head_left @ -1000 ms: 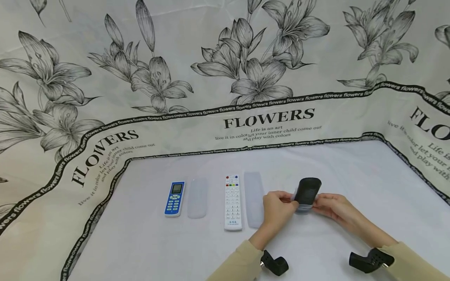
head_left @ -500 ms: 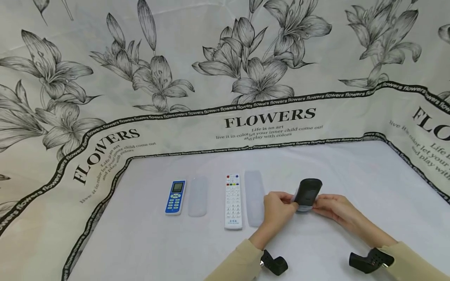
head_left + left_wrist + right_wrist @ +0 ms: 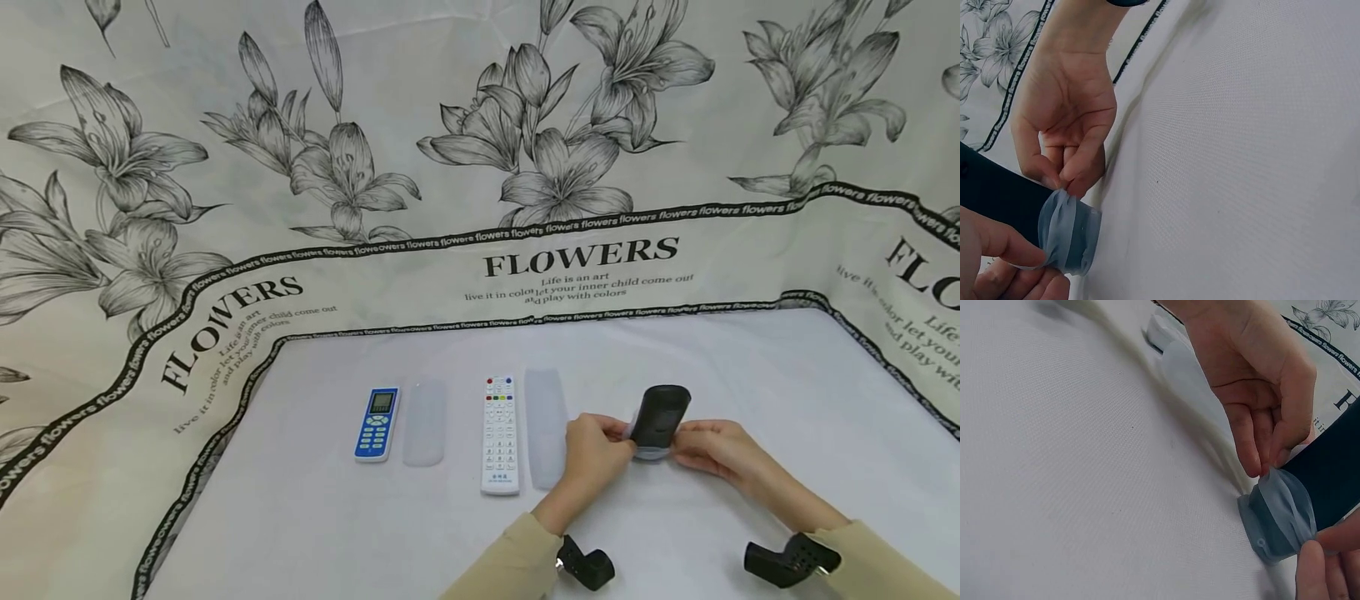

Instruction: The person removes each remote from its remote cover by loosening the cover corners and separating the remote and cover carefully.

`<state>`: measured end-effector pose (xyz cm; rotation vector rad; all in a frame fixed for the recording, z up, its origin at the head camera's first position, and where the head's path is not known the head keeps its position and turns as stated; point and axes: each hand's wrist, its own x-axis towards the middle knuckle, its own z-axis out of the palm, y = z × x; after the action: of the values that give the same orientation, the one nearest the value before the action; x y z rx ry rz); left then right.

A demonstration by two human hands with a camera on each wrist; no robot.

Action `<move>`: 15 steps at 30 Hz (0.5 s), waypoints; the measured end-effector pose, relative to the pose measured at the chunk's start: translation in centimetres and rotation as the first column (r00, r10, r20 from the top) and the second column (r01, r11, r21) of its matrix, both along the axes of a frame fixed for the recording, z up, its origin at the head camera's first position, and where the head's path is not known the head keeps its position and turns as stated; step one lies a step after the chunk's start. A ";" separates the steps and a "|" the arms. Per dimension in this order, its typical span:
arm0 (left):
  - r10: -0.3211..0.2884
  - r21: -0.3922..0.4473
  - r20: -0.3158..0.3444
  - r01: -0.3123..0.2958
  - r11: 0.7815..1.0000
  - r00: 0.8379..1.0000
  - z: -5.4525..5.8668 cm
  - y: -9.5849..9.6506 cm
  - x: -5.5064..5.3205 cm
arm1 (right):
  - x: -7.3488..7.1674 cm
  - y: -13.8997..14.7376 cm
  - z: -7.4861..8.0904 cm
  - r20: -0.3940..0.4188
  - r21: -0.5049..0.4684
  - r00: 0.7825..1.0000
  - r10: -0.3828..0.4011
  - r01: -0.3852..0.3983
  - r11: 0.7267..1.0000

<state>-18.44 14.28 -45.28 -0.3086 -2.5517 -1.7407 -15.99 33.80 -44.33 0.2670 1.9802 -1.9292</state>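
Note:
A black remote control (image 3: 662,412) stands tilted up from the table between both hands, its plain side towards the head camera. Round its lower end a translucent silicone sleeve (image 3: 1063,225) lies bunched in folds. My left hand (image 3: 596,454) pinches the sleeve's gathered edge on the left side of the remote. On the opposite side, the thumb and fingers of my right hand (image 3: 723,450) pinch the same edge. In the right wrist view the folded sleeve (image 3: 1282,512) wraps the remote's end close over the white cloth, and the upper part of the remote runs out of frame.
Left of the hands lie a white remote (image 3: 499,437) and a blue and white remote (image 3: 377,425). A flat translucent sleeve lies beside each: a long sleeve (image 3: 545,417) and a shorter sleeve (image 3: 425,425). A flower-printed cloth (image 3: 570,267) rises behind the table.
The head view has shifted slightly. Both hands keep their pinch on the sleeve, and the black remote stays tilted between them with hardly any visible movement.

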 end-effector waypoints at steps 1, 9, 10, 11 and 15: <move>0.001 -0.005 0.001 -0.001 1.000 1.000 0.0 0.0 0.0 | 0.0 -0.1 0.0 0.001 0.003 1.000 -0.001 0.001 1.000; 0.002 -0.014 0.026 -0.001 1.000 1.000 0.0 -0.1 0.0 | -0.1 -0.1 -0.1 0.015 0.019 1.000 -0.019 0.018 1.000; 0.002 -0.016 0.028 -0.002 1.000 1.000 0.0 -0.1 0.0 | -0.1 -0.1 -0.2 0.012 0.015 1.000 -0.015 0.014 1.000; 0.001 -0.016 0.031 -0.001 1.000 1.000 0.0 -0.1 0.0 | -0.1 0.0 -0.3 0.012 0.013 1.000 -0.014 0.014 1.000; 0.007 -0.016 0.050 -0.006 1.000 0.999 0.0 -0.1 -0.1 | -0.2 0.0 -0.4 0.008 0.030 1.000 -0.015 0.015 0.999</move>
<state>-18.50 14.19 -45.26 -0.2597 -2.5986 -1.7496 -16.16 33.76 -44.73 0.2975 2.0092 -1.9055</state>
